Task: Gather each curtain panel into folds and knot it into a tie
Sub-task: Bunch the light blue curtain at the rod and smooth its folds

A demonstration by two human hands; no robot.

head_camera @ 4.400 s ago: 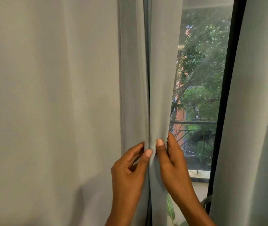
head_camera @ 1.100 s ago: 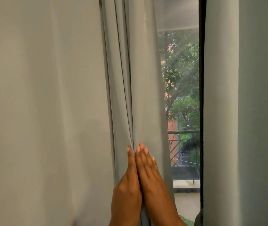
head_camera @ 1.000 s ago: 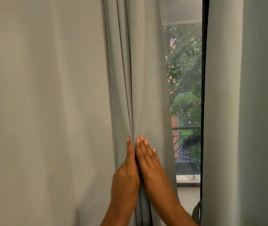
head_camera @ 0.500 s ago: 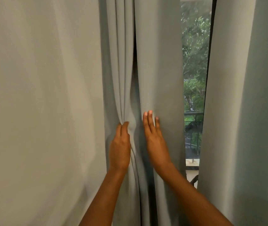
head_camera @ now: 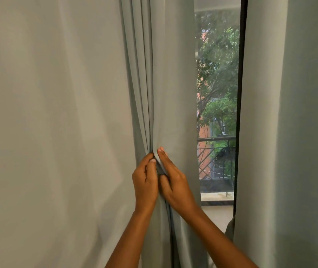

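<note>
A pale grey-green curtain panel (head_camera: pixel 57 113) covers the left and middle of the view. Its right part is gathered into several narrow vertical folds (head_camera: pixel 142 84). My left hand (head_camera: pixel 144 180) pinches those folds between thumb and fingers at about waist height. My right hand (head_camera: pixel 173 180) lies right beside it on the outermost flap of the panel (head_camera: pixel 175 93), thumb curled under and fingers wrapped round the flap's edge. A second curtain panel (head_camera: pixel 289 132) hangs flat and ungathered at the right.
Between the two panels a strip of window (head_camera: pixel 218 93) shows trees, an orange building and a balcony railing (head_camera: pixel 216 155). A dark window frame (head_camera: pixel 240 113) runs down beside the right panel.
Half a second ago my hands were apart and flat on the cloth. They have come together, closing a new fold, and both now grip the gathered pleats lower in view.
</note>
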